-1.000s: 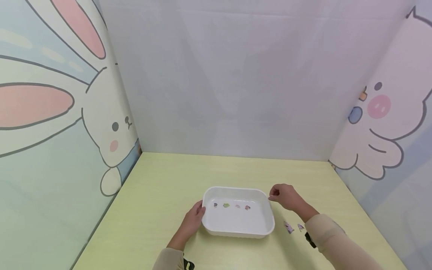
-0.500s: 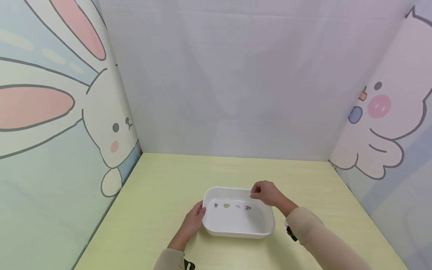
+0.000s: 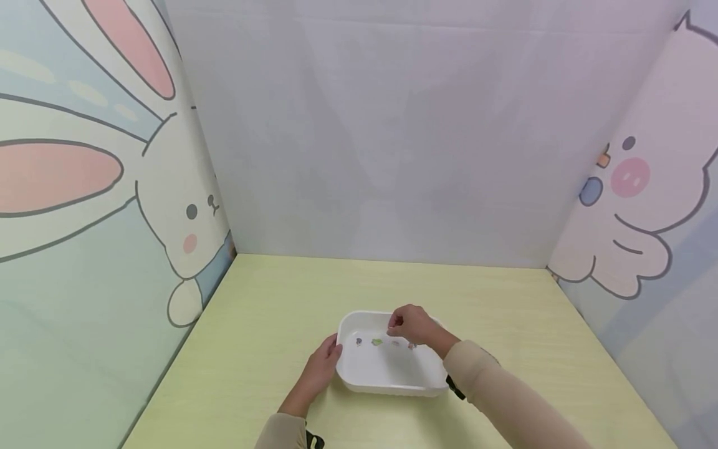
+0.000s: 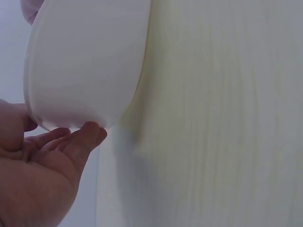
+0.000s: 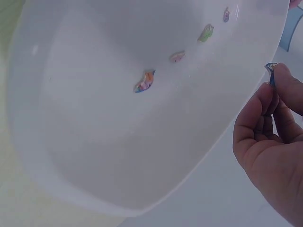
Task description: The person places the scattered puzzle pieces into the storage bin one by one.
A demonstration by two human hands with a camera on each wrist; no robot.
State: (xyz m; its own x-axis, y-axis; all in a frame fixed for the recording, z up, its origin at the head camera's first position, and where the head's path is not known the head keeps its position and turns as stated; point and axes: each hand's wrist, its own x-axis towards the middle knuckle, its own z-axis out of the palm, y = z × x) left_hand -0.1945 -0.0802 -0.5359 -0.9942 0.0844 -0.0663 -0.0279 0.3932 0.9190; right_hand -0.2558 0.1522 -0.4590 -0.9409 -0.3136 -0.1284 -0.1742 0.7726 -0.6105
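Observation:
A white rectangular tray (image 3: 373,372) stands on the table. My left hand (image 3: 322,363) grips its left end; in the left wrist view the fingers (image 4: 83,142) curl against the wall, with the thumb at the rim. My right hand (image 3: 417,325) is over the far part of the tray and pinches a small blue-edged sticker (image 5: 271,72) between thumb and forefinger. Several small stickers lie in a row in the tray, among them an orange and blue one (image 5: 145,81), a pale pink one (image 5: 177,56) and a green one (image 5: 206,33).
The tray rests on a pale yellow-green table (image 3: 269,305). A plain light cloth wall (image 3: 364,137) closes the back. Side walls with a cartoon rabbit (image 3: 185,187) and a cartoon pig (image 3: 645,187) flank the table.
My right hand has moved left from the tray's right rim to above its far middle, still pinching the sticker. The right forearm now covers the loose pieces on the table. My left hand stays put.

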